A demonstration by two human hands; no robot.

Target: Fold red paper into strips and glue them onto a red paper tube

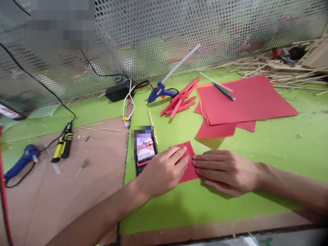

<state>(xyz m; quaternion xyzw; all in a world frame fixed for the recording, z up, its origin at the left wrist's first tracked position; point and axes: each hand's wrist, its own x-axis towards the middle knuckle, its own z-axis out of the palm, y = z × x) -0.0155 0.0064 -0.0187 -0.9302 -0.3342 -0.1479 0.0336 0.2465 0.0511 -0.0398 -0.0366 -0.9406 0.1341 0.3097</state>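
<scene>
A small sheet of red paper (189, 173) with a crease line lies flat on the green work surface. Across its left part rests my left hand (167, 167), fingers laid out over the paper. From the other side my right hand (228, 171) presses its outstretched fingertips on the paper's right edge. Both hands are open and grasp nothing; part of the paper is hidden under them. Just left of my left hand is a phone (146, 147) with a lit screen. Beyond the hands lie larger red sheets (246, 99) and a bundle of red paper strips (180, 99).
A green craft knife (224, 91) lies on the red sheets. Behind stands a blue glue gun (160, 92) near a black adapter (119, 91). Pliers (63, 143) and another blue glue gun (23, 160) are at left. Thin wooden sticks (269, 70) pile up against the perforated metal panel (205, 30).
</scene>
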